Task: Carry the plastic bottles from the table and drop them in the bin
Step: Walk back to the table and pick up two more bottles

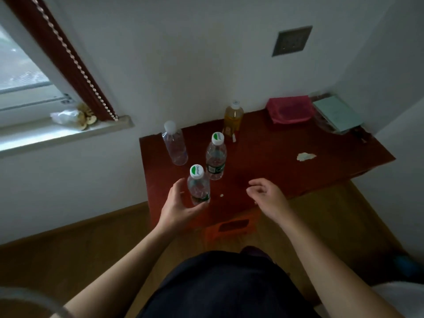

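Several plastic bottles stand upright on the dark red table [275, 161]. Nearest me is a clear bottle with a green-and-white cap [198, 185]. A second bottle of the same kind [215, 157] stands just behind it. A clear bottle with a plain white cap [174, 143] is at the table's left edge, and a bottle of yellow liquid [233, 118] stands by the wall. My left hand [177, 205] is open, its fingers curved around the nearest bottle's left side and base without closing on it. My right hand [267, 195] hovers open over the table's front edge, holding nothing. No bin is in view.
A pink cloth [290, 109] and a stack of booklets [336, 113] lie at the table's back right. A crumpled scrap of paper [306, 156] lies mid-right. An orange crate [231, 228] sits under the table. A window sill [68, 131] is to the left, and the floor is wooden.
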### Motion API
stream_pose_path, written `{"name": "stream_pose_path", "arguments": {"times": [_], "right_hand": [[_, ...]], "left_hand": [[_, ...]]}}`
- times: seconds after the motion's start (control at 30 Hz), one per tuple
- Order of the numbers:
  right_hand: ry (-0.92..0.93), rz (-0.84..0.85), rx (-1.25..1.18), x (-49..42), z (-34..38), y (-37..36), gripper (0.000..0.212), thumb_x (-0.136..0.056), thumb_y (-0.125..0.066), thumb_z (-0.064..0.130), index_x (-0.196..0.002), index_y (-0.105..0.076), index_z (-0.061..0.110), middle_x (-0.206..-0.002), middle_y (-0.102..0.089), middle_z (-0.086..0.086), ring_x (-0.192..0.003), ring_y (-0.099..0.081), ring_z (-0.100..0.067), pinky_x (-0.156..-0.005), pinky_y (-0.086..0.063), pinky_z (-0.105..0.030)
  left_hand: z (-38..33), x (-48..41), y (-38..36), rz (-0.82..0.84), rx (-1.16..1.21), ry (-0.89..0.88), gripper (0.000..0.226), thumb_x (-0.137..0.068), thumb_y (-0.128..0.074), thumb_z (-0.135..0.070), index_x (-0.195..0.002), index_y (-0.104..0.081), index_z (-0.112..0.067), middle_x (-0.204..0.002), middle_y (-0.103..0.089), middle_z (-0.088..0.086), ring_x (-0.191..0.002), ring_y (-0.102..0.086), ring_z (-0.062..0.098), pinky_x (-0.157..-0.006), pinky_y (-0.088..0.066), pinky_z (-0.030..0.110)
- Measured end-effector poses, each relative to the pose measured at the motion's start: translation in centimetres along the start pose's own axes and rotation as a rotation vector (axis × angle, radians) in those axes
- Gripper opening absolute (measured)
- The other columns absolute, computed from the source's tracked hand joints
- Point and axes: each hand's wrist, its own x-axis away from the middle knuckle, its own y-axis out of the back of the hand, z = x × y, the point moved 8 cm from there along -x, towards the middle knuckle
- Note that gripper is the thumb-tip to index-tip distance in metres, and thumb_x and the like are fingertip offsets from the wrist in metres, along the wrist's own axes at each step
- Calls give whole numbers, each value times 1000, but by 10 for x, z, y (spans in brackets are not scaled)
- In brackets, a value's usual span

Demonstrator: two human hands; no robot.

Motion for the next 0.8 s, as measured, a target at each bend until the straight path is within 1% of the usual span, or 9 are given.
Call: {"name": "stream_pose_path", "arguments": {"times": [0.1,0.17,0.3,0.4,0.53,0.6,0.7,0.73,0.8], "right_hand": [[66,-24,33,-19,21,-2,39,-92,-65,40,-128,-59,24,-109,-67,12,-101,-65,-6,-88,-54,-29],[104,-28,47,-33,30,-4,46,-90,-68,40,-131,-57,22,-114,-66,10,-102,-64,-5,-85,-54,-26],[167,-7,94,-63,45,-8,63,-82,-74,45,-137,-51,22,-125,-61,7,-113,-61,-9,-96,-54,-34],[218,41,130,-84,56,-12,75,-77,-78,46,-140,-46,23,-134,-56,6,-118,-55,-9,-94,-47,-29],[297,133,184,-107,67,-22,85,-71,-81,49,-142,-43,22,-140,-52,6,-125,-52,-10,-96,-43,-28],[351,184,197,-114,75,-30,82,-68,-84,47,-137,-48,22,-135,-56,6,-120,-55,-10,-94,-43,-27],[410,263,212,-118,85,-46,69,-68,-86,40,-128,-53,25,-122,-62,8,-106,-60,-7,-88,-47,-24],[431,276,212,-118,89,-50,65,-69,-86,39,-125,-55,27,-119,-63,9,-100,-60,-4,-84,-48,-21],[487,311,221,-115,101,-61,58,-69,-86,39,-118,-58,29,-113,-65,12,-92,-58,6,-74,-43,-13]], "left_hand": [[-7,-10,-5,-36,14,-7,100,-63,-84,-60,-147,-35,-36,-143,-53,-10,-126,-55,8,-103,-51,39],[-9,-14,-6,-74,56,6,93,-64,-84,-56,-144,-39,-37,-136,-57,-13,-120,-58,7,-101,-54,41],[-12,-15,-3,-184,101,26,70,-68,-85,-50,-129,-54,-34,-117,-67,-15,-106,-64,1,-93,-58,41],[-9,-6,3,-278,155,90,65,-68,-85,-50,-124,-55,-34,-112,-70,-13,-102,-67,2,-91,-59,41],[-4,18,12,-399,197,168,65,-69,-84,-52,-124,-56,-31,-112,-71,-11,-102,-69,5,-91,-60,41],[-4,34,18,-469,204,204,65,-70,-84,-51,-124,-57,-28,-113,-71,-10,-103,-69,6,-91,-61,39],[0,65,26,-602,242,273,58,-69,-85,-48,-118,-60,-28,-108,-74,-10,-99,-71,5,-89,-61,37],[2,76,29,-644,250,292,55,-70,-86,-45,-117,-60,-29,-107,-74,-10,-98,-71,5,-89,-60,37],[7,101,34,-725,250,334,52,-72,-86,-41,-116,-59,-31,-107,-73,-12,-100,-70,6,-89,-59,35]]}}
